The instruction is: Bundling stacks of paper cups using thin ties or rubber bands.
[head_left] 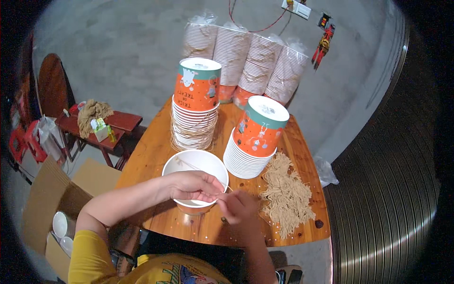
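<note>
A paper bucket, white inside, stands upright at the table's near side. Over its front rim my left hand is closed, fingertips pinching a thin tan string. My right hand is just beside it, fingers also closed on the string; its fingertips meet the left ones at the bucket's near right rim. Part of the string crosses the bucket's opening. Exactly how the string runs between the fingers is too small to make out.
Behind the bucket stand an upside-down orange bucket stack with strings and another stack. A pile of tan strings lies at right. Several bagged stacks line the wall. An open cardboard box and red bench are at left.
</note>
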### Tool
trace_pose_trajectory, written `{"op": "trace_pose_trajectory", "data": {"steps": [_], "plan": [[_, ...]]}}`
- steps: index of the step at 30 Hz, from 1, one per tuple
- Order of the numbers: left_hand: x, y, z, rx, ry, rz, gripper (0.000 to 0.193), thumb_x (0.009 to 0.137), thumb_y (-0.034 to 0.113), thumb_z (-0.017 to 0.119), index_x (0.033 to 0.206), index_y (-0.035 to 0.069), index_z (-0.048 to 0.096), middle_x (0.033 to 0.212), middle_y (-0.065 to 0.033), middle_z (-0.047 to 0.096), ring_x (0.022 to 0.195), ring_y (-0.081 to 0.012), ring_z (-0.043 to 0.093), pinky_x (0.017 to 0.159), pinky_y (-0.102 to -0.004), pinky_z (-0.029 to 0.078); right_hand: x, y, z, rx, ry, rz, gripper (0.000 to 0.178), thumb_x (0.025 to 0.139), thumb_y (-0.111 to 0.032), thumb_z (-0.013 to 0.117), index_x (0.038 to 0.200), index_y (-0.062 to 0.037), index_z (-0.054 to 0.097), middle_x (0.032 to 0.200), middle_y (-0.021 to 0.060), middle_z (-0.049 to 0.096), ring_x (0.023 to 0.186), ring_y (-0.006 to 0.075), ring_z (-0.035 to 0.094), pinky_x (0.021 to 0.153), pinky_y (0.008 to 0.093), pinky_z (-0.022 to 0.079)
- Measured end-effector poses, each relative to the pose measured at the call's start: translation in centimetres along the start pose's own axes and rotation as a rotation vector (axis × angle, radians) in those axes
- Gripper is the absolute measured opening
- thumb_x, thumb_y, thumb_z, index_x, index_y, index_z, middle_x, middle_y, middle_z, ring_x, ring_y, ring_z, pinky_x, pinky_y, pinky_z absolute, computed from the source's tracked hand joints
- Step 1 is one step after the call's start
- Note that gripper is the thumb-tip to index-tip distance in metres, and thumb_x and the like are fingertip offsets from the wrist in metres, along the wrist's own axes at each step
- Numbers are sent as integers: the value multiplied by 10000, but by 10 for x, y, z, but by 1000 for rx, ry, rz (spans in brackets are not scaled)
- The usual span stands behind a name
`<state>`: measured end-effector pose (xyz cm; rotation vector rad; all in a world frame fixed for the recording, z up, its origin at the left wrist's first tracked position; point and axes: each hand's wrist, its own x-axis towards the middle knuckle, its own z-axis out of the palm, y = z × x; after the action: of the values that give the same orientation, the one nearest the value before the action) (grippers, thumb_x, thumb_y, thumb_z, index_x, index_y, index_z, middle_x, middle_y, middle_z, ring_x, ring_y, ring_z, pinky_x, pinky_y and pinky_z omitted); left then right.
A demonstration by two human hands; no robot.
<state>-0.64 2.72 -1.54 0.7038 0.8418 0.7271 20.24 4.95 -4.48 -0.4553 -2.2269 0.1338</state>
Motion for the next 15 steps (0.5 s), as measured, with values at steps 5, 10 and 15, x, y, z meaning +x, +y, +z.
{"op": "trace_pose_trajectory", "data": {"steps": [5, 10, 15], "plan": [[-2, -3, -4, 17, -19, 58, 210, 848, -21, 594, 1052, 2, 550, 953, -70, 620, 830, -130, 624, 739, -212, 523, 1, -6, -7, 381, -100, 354, 169, 821, -86, 656, 978, -54, 603, 868, 136, 612, 808, 296, 600, 713, 384, 482], [-7, -5, 14, 193, -1, 213, 295, 767, -70, 581, 1038, 14, 498, 920, -41, 556, 792, -115, 568, 732, -214, 481, 12, -13, -8, 555, -21, 447, 137, 827, -43, 648, 949, -62, 587, 783, 61, 544, 689, 147, 538, 625, 292, 432], [-13, -8, 22, 808, 185, 496, 321, 797, -27, 569, 1097, 21, 465, 861, -10, 495, 780, -80, 485, 739, -200, 413, 13, -3, -3, 365, -39, 232, 141, 805, -46, 661, 916, -73, 579, 759, 53, 504, 660, 174, 511, 598, 294, 409]]}}
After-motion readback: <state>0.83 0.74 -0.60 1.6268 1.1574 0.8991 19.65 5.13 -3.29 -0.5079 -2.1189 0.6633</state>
